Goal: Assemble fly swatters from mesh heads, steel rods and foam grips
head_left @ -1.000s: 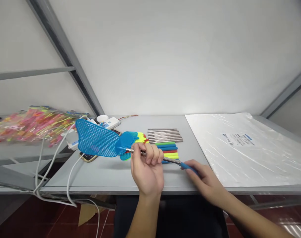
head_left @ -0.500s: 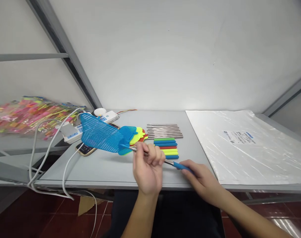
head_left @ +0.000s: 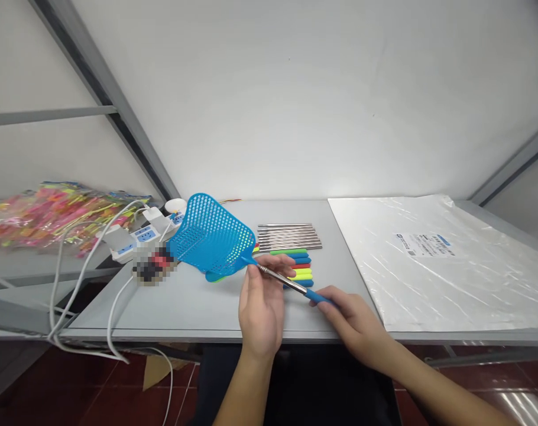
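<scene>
Tabletop (head_left: pixel 175 310) backs both hands (head_left: pixel 261 316) (head_left: pixel 356 322), left spread, right clasping a blue swatter (head_left: pixel 218 234) by its half-hidden handle (head_left: pixel 317 297).

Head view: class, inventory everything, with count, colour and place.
Table: one, grey, centre.
Held rod: one, silver, centre.
Held paddle: one, blue, rod's left end.
Part-hidden pieces: count unclear, blue and green, behind paddle.
Held handle: one, blue, rod's right end.
Loose rods: several, silver, table's back.
Loose handles: several, multicoloured, before the loose rods.
Package: one, white, right.
Power strips: count unclear, white, left.
Pixelated item: one, unclear, left.
Cables: several, white, left.
Bagged items: many, multicoloured, far left.
Floor: one, red, below.
Cardboard: one, brown, below, left.
Wall: one, white, behind.
Frame bars: several, grey, both sides.
Clothing: one patch, dark, bottom centre.
Left hand: one, bare, open against the rod.
Right hand: one, bare, gripping held handle.
</scene>
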`<state>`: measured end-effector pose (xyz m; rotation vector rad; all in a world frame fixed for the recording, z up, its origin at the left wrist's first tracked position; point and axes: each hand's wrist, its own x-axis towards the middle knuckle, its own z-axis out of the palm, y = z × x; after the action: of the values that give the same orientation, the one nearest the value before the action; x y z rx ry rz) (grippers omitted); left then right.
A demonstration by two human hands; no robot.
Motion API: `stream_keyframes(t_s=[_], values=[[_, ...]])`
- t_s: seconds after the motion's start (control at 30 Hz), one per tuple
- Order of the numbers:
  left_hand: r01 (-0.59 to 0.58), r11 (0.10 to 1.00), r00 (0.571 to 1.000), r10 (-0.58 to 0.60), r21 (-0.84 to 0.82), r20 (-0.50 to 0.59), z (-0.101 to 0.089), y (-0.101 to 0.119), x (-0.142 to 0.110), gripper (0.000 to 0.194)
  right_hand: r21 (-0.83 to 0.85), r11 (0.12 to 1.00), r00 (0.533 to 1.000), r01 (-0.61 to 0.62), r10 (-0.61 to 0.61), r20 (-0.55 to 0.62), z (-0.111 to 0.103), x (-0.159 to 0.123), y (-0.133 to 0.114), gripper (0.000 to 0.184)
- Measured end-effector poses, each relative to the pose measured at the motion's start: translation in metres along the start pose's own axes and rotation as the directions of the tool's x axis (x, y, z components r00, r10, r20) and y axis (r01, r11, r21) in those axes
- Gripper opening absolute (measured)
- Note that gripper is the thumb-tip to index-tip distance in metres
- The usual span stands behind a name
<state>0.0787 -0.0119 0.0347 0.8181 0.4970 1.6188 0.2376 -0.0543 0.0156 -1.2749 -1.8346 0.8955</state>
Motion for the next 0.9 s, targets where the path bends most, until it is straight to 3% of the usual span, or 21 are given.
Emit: stream_keyframes(t_s=[0.27, 0.53, 0.6, 0.7, 0.8, 0.9], values=[[-0.021, 1.0, 0.999, 0.022, 0.018, -0.034, 0.01, -0.019, -0.008, 0.036, -0.008, 1.0, 1.0, 0.017, -0.017, 0.012, 0.002, 0.002, 0.0, 0.025], [-0.011, 0.999, 1.0, 0.01, 0.049, 0.02, 0.015, -0.02, -0.009, 0.035, 0.007, 1.0, 1.0, 0.003, -0.004, 0.028, 0.0, 0.004, 0.0, 0.027], [0.014, 0.994, 0.999, -0.019, 0.11, 0.046, 0.015, -0.018, -0.014, 0.035, 0.031, 0.999, 0.997, 0.011, -0.013, 0.077, -0.001, 0.003, -0.005, 0.03], [0.124, 0.97, 0.973, -0.16, 0.209, 0.165, 0.019, -0.016, -0.026, 0.035, 0.126, 0.992, 0.994, 0.025, -0.039, 0.103, -0.001, -0.002, -0.013, 0.041], [0.215, 0.945, 0.926, -0.278, 0.248, 0.256, 0.019, -0.013, -0.031, 0.033, 0.316, 0.943, 0.983, -0.107, 0.051, 0.178, -0.003, -0.007, -0.016, 0.038], [0.23, 0.941, 0.934, -0.284, 0.248, 0.214, 0.014, -0.011, -0.028, 0.035, 0.419, 0.88, 0.953, -0.223, 0.106, 0.283, -0.005, -0.009, -0.016, 0.036]])
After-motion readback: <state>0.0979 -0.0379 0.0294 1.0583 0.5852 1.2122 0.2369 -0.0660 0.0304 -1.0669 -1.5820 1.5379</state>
